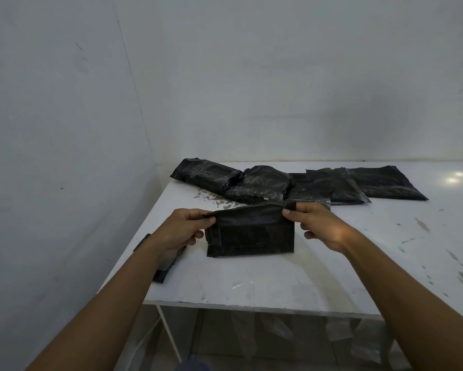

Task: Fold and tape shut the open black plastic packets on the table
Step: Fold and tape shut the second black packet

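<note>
The person is folding over the top edge of the black packet (pixel 251 234), which is resting near the front of the white tabletop (pixel 278 279). The left hand (pixel 187 228) and right hand (pixel 318 226) are each pinching an upper corner, grip clamped on the plastic. Level corners and a taut edge are likely what is making a straight crease. The tabletop is showing scuffs and paint marks, pale walls (pixel 278 89) are meeting at a corner, and other packets (pixel 251 183) are lying behind.
</note>
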